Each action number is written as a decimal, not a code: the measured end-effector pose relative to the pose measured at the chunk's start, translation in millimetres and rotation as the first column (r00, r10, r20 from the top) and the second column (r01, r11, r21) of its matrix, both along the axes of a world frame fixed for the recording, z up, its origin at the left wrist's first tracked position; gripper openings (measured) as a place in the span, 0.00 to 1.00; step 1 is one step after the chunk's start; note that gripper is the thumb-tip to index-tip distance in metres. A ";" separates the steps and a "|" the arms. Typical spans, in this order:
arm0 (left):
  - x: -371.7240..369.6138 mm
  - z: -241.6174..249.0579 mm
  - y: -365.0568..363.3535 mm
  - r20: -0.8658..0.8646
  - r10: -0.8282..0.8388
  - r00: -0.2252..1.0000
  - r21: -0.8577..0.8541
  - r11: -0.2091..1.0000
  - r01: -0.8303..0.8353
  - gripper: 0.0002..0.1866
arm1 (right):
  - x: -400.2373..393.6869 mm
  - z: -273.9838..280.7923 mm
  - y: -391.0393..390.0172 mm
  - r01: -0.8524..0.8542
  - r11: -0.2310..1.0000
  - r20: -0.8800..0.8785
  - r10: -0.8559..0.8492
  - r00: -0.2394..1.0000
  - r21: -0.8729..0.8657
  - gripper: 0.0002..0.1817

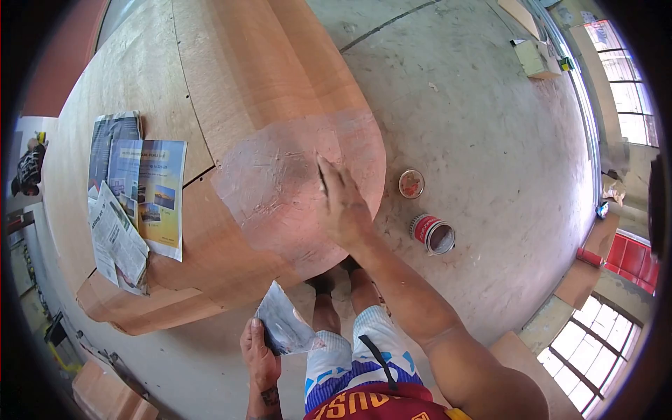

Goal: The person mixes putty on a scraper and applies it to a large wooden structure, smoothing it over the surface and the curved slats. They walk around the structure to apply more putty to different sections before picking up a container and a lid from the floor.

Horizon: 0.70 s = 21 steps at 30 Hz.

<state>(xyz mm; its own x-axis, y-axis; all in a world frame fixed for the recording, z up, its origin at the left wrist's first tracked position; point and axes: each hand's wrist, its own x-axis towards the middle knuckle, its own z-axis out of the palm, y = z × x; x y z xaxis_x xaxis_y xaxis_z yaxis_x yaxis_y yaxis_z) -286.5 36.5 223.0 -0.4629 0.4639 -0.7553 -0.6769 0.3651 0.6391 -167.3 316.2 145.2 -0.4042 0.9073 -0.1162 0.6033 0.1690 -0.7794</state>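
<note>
My right hand (341,203) is over a patch of pinkish-grey putty (273,182) on the rounded corner of a large plywood form (238,77). Its fingers are closed on a thin, dark-edged putty spreader (322,173), mostly hidden by the hand and seen nearly edge-on. The putty shows ridges and smear marks. Lower down, beside the form's near edge, my left hand (260,355) grips a flat putty board (283,322) with greyish smears on its face. Thumb on top, it holds the board tilted, apart from the form.
Folded newspapers (161,203) lie on the plywood at the left. On the concrete floor (483,140) to the right stand an open red-labelled can (423,229) and a round lid (411,184) with reddish residue. A box (537,59) sits near the far wall. Another person (29,168) is at far left.
</note>
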 end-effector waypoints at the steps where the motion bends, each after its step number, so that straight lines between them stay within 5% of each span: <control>1: 0.4 0.5 0.0 0.000 -0.001 1.000 0.004 1.000 0.001 0.17 | -10.5 -9.7 -3.2 -0.014 0.995 0.004 0.014 1.000 0.099 0.38; 4: 3.9 8.8 6.4 -0.011 -0.001 1.000 -0.008 1.000 0.001 0.17 | -34.7 -39.4 -29.8 -0.124 0.934 0.243 0.041 0.969 0.335 0.40; 7: 2.3 9.7 3.7 -0.014 0.003 1.000 0.002 1.000 -0.003 0.17 | -26.0 -18.1 -58.7 -0.229 0.954 0.358 0.148 0.922 0.195 0.41; 10: -1.7 10.2 -0.2 -0.001 0.006 1.000 0.017 1.000 -0.006 0.17 | -3.3 -3.0 -85.5 -0.308 0.950 0.138 0.298 0.944 0.057 0.40; 13: -4.5 11.4 -1.7 -0.008 0.023 1.000 0.022 0.999 -0.023 0.17 | 5.6 -19.0 -80.5 -0.097 0.995 -0.052 0.097 0.994 0.010 0.40; 14: -4.7 12.0 -2.9 -0.010 0.028 1.000 0.022 0.999 -0.028 0.17 | 6.2 -24.6 -66.5 0.056 0.998 -0.137 -0.057 0.989 -0.014 0.32; 16: -7.0 10.1 -8.9 -0.001 0.026 1.000 0.032 0.999 -0.026 0.17 | 5.1 -26.3 -13.1 0.156 0.852 -0.001 -0.180 0.984 -0.499 0.23; 18: -9.7 8.1 -15.4 0.012 0.036 0.999 0.061 0.997 -0.037 0.16 | -0.5 -46.5 26.8 0.162 0.717 -0.097 -0.305 0.947 -0.678 0.19; 21: -14.6 7.6 -24.6 0.029 0.055 0.998 0.108 0.992 -0.058 0.16 | -25.3 -29.9 60.0 0.076 0.673 -0.132 -0.253 0.958 -0.736 0.23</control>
